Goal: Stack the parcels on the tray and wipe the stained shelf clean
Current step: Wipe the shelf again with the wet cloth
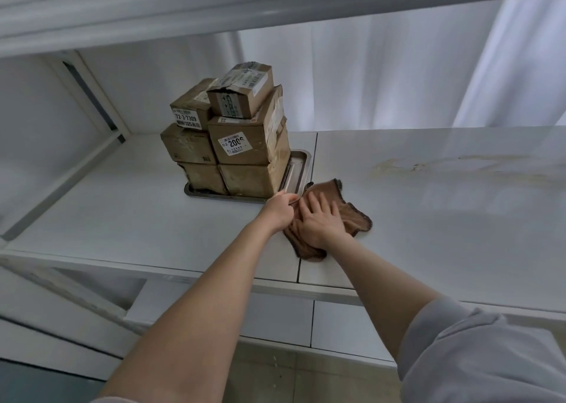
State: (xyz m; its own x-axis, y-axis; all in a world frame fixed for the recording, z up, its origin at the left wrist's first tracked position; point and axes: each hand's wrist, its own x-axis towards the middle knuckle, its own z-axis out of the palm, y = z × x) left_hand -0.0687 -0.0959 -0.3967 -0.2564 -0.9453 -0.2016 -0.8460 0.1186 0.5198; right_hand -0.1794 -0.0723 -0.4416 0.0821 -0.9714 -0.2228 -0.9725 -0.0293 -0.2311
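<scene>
Parcels (242, 133) stacked on tray (301, 163). Stain (398, 165) near shelf (122, 212) rear edge unwiped. Left hand (280, 211) pinches cloth (352, 215); right hand (321, 223) flat on it.

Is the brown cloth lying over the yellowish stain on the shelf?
No, the cloth lies beside the tray under the flat right hand, while the stain shows bare farther right on the shelf.

Cardboard parcels (226, 133) stacked on the metal tray (298, 163), frame centre.
Brown cloth (352, 215) lies beside it on the white shelf (428, 234); yellow stain (398, 165) further right.
</scene>
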